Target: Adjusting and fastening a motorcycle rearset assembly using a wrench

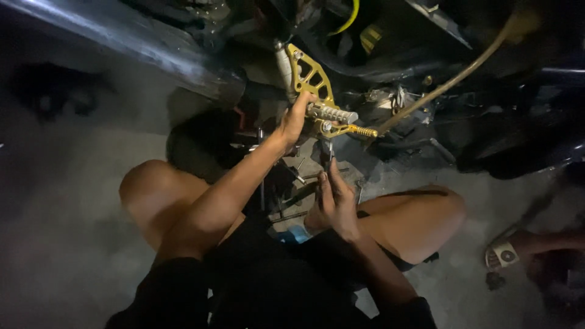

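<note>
The left hand [296, 119] wraps around the silver footpeg [332, 113] on the gold bracket [311, 79] of the motorcycle [426, 55], steadying it. Below, the right hand [334, 201] pinches a dark tool [328, 152] pointed up at the bracket's underside, above loose tools [298, 195] on the concrete floor [61, 231].

Upper centre is tight: gold bracket [309, 76] and ribbed footpeg [332, 113] sit close under dark bodywork, w/ a tan hose [451, 79] slanting across upper right. Loose tools [298, 183] clutter the floor btwn the knees. Open concrete floor [55, 244] at lower left; sandalled foot [509, 250] blocks lower right.
</note>
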